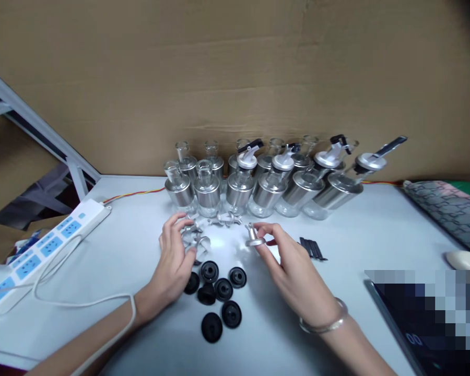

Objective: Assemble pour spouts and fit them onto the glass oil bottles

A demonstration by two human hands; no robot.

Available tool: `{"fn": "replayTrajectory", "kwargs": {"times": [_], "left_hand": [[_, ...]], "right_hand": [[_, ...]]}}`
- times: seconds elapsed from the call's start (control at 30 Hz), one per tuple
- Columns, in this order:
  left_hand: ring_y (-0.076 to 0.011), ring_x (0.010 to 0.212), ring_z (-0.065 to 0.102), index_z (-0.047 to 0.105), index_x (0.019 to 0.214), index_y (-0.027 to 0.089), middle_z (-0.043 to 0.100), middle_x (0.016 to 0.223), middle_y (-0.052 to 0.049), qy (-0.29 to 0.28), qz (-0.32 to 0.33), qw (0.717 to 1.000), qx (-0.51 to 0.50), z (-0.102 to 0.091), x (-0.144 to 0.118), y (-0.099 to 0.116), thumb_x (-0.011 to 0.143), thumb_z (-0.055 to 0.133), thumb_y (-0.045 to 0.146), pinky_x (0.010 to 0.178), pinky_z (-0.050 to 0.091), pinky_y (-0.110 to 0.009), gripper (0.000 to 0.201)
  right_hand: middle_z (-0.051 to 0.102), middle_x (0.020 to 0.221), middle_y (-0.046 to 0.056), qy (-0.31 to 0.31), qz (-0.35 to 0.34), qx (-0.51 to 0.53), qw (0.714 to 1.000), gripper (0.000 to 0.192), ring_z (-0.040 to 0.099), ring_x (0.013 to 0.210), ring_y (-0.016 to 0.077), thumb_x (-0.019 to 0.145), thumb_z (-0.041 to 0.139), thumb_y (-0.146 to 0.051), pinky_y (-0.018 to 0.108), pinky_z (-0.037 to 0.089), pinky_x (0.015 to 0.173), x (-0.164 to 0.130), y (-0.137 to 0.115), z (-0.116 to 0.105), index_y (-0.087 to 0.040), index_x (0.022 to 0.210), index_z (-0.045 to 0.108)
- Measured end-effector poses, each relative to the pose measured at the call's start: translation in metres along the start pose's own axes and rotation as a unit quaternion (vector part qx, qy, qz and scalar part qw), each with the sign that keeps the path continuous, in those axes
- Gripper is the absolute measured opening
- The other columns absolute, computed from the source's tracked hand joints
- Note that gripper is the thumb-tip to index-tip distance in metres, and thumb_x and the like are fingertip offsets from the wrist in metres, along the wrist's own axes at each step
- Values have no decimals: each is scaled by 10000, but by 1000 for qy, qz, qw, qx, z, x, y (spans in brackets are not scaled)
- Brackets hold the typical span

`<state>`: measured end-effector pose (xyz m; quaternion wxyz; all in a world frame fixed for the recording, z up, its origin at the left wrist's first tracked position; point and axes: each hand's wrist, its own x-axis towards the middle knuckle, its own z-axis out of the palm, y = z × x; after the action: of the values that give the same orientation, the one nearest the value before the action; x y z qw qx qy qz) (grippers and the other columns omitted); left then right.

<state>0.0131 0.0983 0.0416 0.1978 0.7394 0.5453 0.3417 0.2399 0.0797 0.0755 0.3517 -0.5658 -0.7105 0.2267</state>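
Spout (254,236), silver, sits pinched in the right hand's (293,271) fingers above the white worktop (117,261). Left hand (175,261) curls loosely over more spouts (198,241), gripping none. Black stoppers (219,290) lie near; bottles (258,183) stand far.

head camera looks down, close.

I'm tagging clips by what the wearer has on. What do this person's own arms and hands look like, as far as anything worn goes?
Both forearms are bare, with no sleeves in view and no gloves. The right hand has a plain silver-coloured bangle round its wrist. The left hand shows no ring, watch or band that I can make out.
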Motion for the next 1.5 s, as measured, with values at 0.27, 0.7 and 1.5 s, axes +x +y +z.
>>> {"fn": "replayTrajectory", "kwargs": {"times": [0.27,0.7,1.5], "left_hand": [[-241,1399,209,386,1160,260,254,1413,-76,-50,-6,986,-158,6,10,-13,811,445,114,1134,276,-497,383],[-291,1402,180,352,1228,255,225,1418,-95,-121,65,985,-102,-1,9,-13,629,435,22,1139,215,-551,647],[-166,876,593,478,1150,181,652,992,-47,-46,324,943,62,9,4,55,967,447,259,810,284,-319,201]], "right_hand": [[537,1294,187,-69,52,36,996,89,496,1245,265,924,306,-286,464,429,948,8,4,17,-233,911,376],[552,1273,147,-102,39,101,989,68,496,1236,240,921,341,-266,399,420,939,15,-9,33,-229,903,395],[607,719,-10,-97,-16,91,991,87,548,630,117,816,596,-241,216,437,582,-4,-14,-25,-208,765,534]]}}
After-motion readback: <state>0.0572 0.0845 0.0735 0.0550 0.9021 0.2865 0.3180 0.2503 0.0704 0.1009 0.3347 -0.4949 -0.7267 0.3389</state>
